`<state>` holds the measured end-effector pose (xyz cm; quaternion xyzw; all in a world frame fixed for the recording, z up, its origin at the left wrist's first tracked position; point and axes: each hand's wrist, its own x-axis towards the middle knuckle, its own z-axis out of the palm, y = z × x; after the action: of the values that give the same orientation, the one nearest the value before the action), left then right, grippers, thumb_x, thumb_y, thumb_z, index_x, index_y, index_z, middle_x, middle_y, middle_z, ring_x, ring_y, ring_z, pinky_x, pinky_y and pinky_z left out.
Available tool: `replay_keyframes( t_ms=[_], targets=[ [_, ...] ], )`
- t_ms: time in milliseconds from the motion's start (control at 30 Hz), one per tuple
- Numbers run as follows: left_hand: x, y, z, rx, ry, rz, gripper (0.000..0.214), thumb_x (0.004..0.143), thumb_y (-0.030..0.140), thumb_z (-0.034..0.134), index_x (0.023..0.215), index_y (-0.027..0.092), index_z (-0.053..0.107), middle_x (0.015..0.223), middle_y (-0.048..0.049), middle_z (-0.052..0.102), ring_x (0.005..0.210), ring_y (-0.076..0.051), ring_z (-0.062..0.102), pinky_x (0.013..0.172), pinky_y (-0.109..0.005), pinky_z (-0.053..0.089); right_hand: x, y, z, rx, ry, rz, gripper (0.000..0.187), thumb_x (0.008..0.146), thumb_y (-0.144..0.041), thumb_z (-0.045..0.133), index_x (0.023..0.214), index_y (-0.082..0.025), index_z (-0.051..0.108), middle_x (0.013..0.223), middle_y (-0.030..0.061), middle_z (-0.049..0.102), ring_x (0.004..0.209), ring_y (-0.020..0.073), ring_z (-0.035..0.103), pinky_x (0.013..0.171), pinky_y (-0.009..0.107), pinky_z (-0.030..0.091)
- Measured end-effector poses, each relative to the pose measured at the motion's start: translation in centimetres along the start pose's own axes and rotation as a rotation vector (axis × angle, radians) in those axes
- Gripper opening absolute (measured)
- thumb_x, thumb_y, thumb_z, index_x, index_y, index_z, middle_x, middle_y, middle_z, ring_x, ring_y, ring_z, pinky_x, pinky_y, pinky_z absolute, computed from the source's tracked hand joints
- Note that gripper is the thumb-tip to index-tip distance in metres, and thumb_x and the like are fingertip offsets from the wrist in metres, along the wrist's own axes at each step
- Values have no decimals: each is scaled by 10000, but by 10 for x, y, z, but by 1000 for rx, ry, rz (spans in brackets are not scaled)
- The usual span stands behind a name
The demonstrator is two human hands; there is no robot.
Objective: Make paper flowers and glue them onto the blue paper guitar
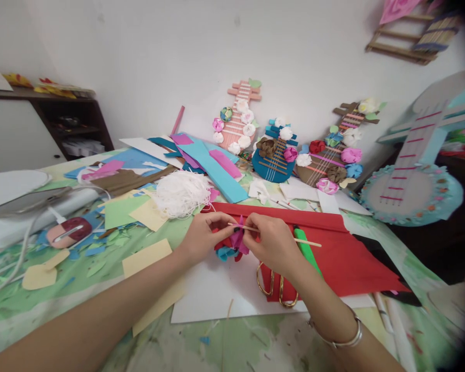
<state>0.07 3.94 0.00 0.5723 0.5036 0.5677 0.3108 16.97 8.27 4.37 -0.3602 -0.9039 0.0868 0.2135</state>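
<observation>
Saw left hand (203, 238) and right hand (273, 243) meeting frame centre, pinching magenta paper piece (238, 238) around thin wooden stick (294, 239). Red sheet (344, 253) lay beneath; scissors (273, 289) just below right hand; white string heap (182, 192) above left.

The head camera looks forward and down, close over the table (256, 341), facing the wall (158, 62).

Scissors (273, 289): gold-handled, on white sheet (213, 294), blades tucked under red sheet (344, 253).
Pen (306, 250): green, lying on red sheet.
String (182, 194): white heap at red sheet's far edge.
Strips (217, 173): blue and pink, fanned beyond string.
Guitars: paper, flowered, against wall; pink (238, 121), blue (275, 155), brown (329, 155); large pale-blue one (411, 191) at right.
Cards (147, 257): yellow, scattered on bench (256, 341).
Shelf (73, 121): dark, far left.
</observation>
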Motion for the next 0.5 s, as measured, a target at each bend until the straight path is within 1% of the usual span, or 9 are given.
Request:
replay_keyframes(
  t_ms=[167,300,400,500],
  targets=[
    [0,1,0,9,10,7,139,743,279,668,783,151,705,785,-56,720,698,-153,643,651,-256,540,0,1,-1,-19,2,-29,86,773,-143,503,699,-186,503,661,1,598,583,116,487,550,240,277],
    [0,4,-1,1,14,-1,122,738,261,662,775,151,703,763,-47,717,680,-148,643,649,-254,546,-1,4,-2,49,9,-73,79,816,-175,506,749,-184,548,687,4,620,606,117,512,568,237,308],
    [0,4,-1,-6,20,-3,125,734,264,668,777,150,699,765,-45,716,680,-146,645,652,-253,549,0,5,-2,81,19,-73,147,864,-244,495,760,-179,576,682,9,631,594,115,516,566,240,319],
    [0,3,0,-5,17,-6,126,736,269,672,770,150,695,761,-45,714,679,-145,643,655,-255,549,1,4,-1,77,39,-64,179,878,-255,491,746,-176,582,679,13,647,582,113,520,564,242,325]
  ],
)
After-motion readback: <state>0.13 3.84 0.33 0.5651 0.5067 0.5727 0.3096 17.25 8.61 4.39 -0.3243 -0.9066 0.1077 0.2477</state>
